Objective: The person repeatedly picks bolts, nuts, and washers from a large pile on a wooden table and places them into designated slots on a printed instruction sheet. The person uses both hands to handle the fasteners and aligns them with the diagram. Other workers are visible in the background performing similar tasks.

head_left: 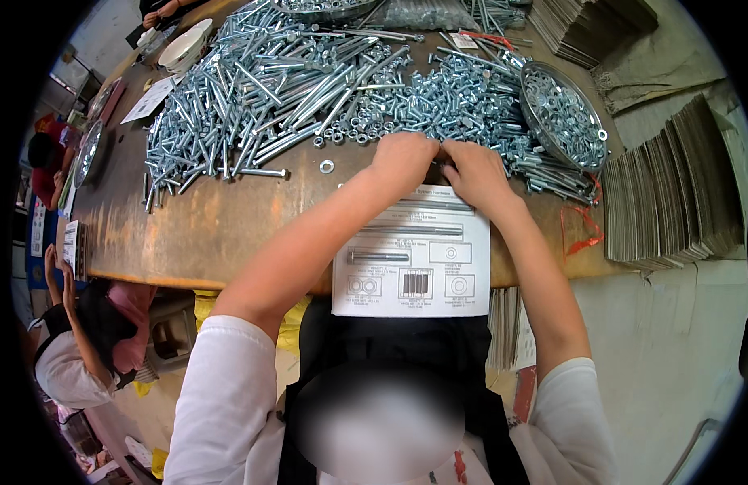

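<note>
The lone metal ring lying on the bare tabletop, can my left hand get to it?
Probably yes: the metal ring lies on bare tabletop left of your left hand, with nothing seen blocking the way, though whatever that hand may hold is hidden.

We see glossy, long silver metal bolts [261,101], a smooth, rectangular white paper sheet [412,249], a scuffed, faintly shiny brown surface [228,230] and a matt brown cardboard stack [669,190].

Forearms [325,226]: bare, directly behind fingers [459,151] | sleeves [224,376]: white, short, well behind fingers | apron-like garment [390,335]: black, between sleeves | marking [460,466]: red, farthest from fingers
</note>
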